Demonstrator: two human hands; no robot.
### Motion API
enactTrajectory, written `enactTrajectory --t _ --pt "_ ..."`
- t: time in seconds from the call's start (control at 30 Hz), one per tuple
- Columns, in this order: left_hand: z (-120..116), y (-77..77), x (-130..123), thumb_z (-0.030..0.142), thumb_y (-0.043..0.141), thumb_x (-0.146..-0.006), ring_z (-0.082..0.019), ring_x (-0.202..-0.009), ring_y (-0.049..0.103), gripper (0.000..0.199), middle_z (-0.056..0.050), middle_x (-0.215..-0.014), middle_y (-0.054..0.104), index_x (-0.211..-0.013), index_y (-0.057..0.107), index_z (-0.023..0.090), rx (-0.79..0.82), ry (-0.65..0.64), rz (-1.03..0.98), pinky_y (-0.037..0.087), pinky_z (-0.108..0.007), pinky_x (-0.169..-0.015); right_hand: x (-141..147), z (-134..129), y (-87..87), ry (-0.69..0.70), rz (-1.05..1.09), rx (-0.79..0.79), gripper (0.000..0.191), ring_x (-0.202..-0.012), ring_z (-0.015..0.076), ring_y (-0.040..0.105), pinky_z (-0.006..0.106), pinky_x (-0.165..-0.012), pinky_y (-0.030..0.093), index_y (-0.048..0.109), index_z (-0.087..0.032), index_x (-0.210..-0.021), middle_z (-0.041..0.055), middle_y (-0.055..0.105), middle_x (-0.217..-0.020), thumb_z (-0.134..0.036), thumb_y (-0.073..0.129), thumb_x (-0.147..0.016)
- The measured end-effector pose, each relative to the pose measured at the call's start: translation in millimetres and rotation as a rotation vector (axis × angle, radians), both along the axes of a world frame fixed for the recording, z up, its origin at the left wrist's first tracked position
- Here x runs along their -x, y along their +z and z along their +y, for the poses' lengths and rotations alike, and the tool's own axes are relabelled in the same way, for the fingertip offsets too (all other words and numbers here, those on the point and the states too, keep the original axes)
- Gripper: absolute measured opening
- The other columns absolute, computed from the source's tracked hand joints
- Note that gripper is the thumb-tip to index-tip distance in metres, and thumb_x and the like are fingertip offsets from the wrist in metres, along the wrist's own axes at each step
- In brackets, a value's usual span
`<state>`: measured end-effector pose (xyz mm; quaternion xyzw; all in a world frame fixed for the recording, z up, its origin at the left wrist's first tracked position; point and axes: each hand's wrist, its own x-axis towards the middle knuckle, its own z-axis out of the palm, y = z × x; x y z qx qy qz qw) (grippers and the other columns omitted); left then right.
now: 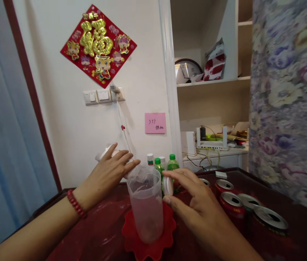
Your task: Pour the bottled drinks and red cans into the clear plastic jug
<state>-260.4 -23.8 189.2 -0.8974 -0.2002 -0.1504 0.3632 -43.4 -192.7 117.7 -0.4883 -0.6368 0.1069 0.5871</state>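
Note:
My left hand [114,163] is wrapped over a pale, tilted bottle [103,153], mostly hidden by the fingers. The bottle's clear lower end [139,175] leans over the rim of a tall translucent pitcher [146,217]. Cloudy, pale liquid fills much of the pitcher, which stands on a red, scallop-edged dish [168,232]. Between thumb and forefinger, my right hand [194,197] pinches a small, shiny whitish piece [167,186] that looks like a bottle cap. That hand is just right of the pitcher's rim.
Green-capped bottles [172,163] and a white-capped bottle [150,159] stand behind the pitcher. Several opened cans [232,204] crowd the right side of the dark red table [88,232]. A small white box [221,175] lies near the back edge. Shelves hold a router [211,143].

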Motion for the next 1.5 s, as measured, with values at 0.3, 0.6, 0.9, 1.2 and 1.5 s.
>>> enactTrajectory --t 0.3,0.6,0.9,1.2,1.5 --pt "-14.3 -5.3 32.8 0.042 0.080 -0.089 -0.034 -0.125 0.063 0.076 -0.011 -0.139 0.068 -0.156 0.047 0.028 0.490 0.019 -0.238 0.043 -0.059 -0.114 7.7 14.6 -15.3 -0.063 0.130 -0.017 0.043 -0.121 0.0280 0.066 0.052 -0.106 0.051 0.067 -0.028 -0.128 0.0074 0.071 -0.131 -0.027 0.065 -0.086" --pt "-71.8 -19.7 44.7 0.015 0.075 -0.081 -0.030 -0.120 0.065 0.077 -0.006 -0.134 0.070 -0.152 0.055 0.037 0.627 -0.058 -0.262 0.056 -0.046 -0.103 21.8 15.2 -19.6 0.076 -0.126 -0.255 0.039 -0.108 0.0213 0.072 0.036 -0.092 0.060 0.068 -0.027 -0.124 0.0067 0.074 -0.117 -0.013 0.062 -0.087" --pt "-79.6 -41.4 73.1 0.016 0.070 -0.090 -0.024 -0.123 0.068 0.081 -0.003 -0.143 0.065 -0.158 0.042 0.048 0.728 -0.087 -0.316 0.060 -0.037 -0.104 31.8 15.4 -19.6 0.205 -0.239 -0.426 0.050 -0.100 0.0198 0.075 0.030 -0.086 0.064 0.063 -0.027 -0.130 0.0061 0.075 -0.110 -0.007 0.064 -0.084" --pt "-94.4 -47.2 73.3 0.013 0.063 -0.095 -0.024 -0.118 0.067 0.076 -0.004 -0.138 0.065 -0.159 0.040 0.047 0.675 -0.117 -0.349 0.061 -0.035 -0.098 38.7 16.7 -31.0 0.102 -0.264 -0.403 0.040 -0.085 0.0171 0.076 0.023 -0.075 0.062 0.066 -0.025 -0.121 0.0027 0.077 -0.100 -0.015 0.072 -0.083" --pt "-36.9 -64.5 105.0 0.030 0.075 -0.089 -0.033 -0.131 0.063 0.066 -0.009 -0.147 0.063 -0.151 0.051 0.034 0.721 -0.057 -0.631 0.051 -0.049 -0.113 38.4 8.4 -42.1 -0.046 -0.323 -0.214 0.058 -0.112 0.0291 0.076 0.034 -0.088 0.065 0.058 -0.027 -0.150 0.0106 0.075 -0.133 -0.043 0.070 -0.097"
